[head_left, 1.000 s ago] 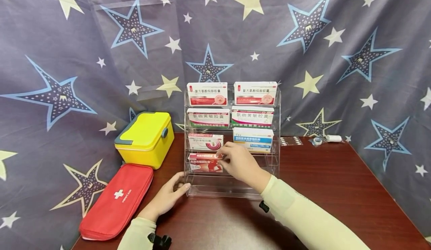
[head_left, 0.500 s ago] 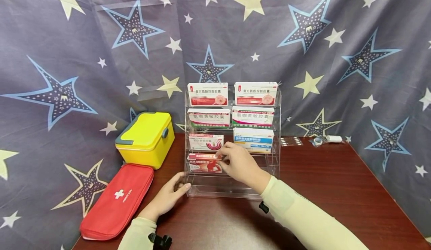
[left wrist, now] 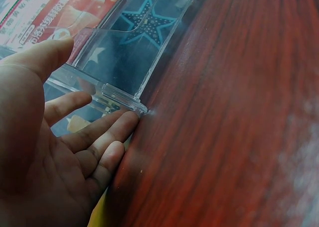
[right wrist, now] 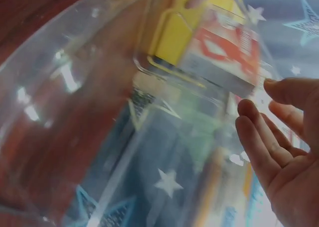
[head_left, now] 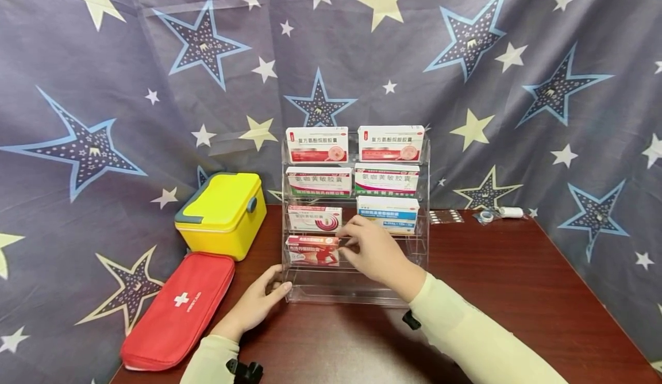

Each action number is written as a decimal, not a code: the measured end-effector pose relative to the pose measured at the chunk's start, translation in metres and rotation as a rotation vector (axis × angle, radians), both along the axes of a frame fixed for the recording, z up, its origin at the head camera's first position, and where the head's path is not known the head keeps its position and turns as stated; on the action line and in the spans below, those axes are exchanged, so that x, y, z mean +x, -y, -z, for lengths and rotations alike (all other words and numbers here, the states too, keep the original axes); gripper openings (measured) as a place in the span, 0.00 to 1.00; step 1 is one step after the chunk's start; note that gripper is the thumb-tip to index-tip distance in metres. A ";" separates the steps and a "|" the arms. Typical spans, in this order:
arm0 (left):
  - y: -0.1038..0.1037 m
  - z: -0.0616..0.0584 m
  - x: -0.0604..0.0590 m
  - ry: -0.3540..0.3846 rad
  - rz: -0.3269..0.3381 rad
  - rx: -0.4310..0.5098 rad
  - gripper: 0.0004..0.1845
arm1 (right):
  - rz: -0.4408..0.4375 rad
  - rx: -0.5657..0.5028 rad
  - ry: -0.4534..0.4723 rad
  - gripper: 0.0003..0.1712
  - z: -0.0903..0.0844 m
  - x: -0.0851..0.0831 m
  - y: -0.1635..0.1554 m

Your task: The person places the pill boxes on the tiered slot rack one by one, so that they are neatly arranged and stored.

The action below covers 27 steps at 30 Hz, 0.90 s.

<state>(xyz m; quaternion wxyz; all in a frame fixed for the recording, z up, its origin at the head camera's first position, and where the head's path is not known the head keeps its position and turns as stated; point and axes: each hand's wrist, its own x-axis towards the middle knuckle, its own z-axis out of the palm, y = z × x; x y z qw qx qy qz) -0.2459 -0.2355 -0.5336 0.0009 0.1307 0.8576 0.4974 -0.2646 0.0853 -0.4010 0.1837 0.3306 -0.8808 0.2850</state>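
A clear tiered display rack (head_left: 343,292) stands on the table, holding several medicine boxes. On its fourth tier, at the left, sits a red and white medicine box (head_left: 311,252). My right hand (head_left: 380,257) is just right of that box, its thumb and fingers apart with nothing between them. In the right wrist view, a small gap shows between the fingertips (right wrist: 247,107) and the box's end. Low at the rack's left side, my left hand (head_left: 258,300) touches it with loosely extended fingers. The left wrist view shows its fingertips (left wrist: 130,118) against the rack's bottom corner.
A yellow lidded box (head_left: 222,211) and a red first-aid pouch (head_left: 178,312) lie left of the rack. Behind the rack's right side are a blister pack (head_left: 446,217), a tape roll (head_left: 486,217) and a white roll (head_left: 511,212). A star-patterned curtain surrounds the table.
My right hand's fingers have come off the red and white box and shifted slightly right. The box stays on its tier. My left hand keeps its place at the rack.
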 end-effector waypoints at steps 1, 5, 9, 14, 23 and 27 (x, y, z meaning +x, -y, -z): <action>0.000 0.000 0.000 -0.001 0.003 0.000 0.26 | -0.004 -0.003 -0.012 0.13 -0.003 0.003 -0.006; -0.001 -0.002 0.000 -0.003 0.013 0.008 0.27 | -0.068 -0.059 0.009 0.15 -0.012 0.020 -0.041; -0.001 -0.003 0.001 -0.012 0.018 0.013 0.26 | -0.137 -0.127 0.065 0.17 -0.009 0.035 -0.089; 0.000 -0.002 0.001 -0.024 0.027 0.023 0.25 | -0.113 -0.138 0.085 0.21 0.016 0.046 -0.153; 0.002 0.002 0.000 0.003 0.000 0.022 0.25 | -0.008 -0.110 0.409 0.34 0.063 0.065 -0.240; 0.002 0.002 0.001 0.004 0.009 0.026 0.25 | -0.107 -0.106 0.514 0.34 0.079 0.067 -0.266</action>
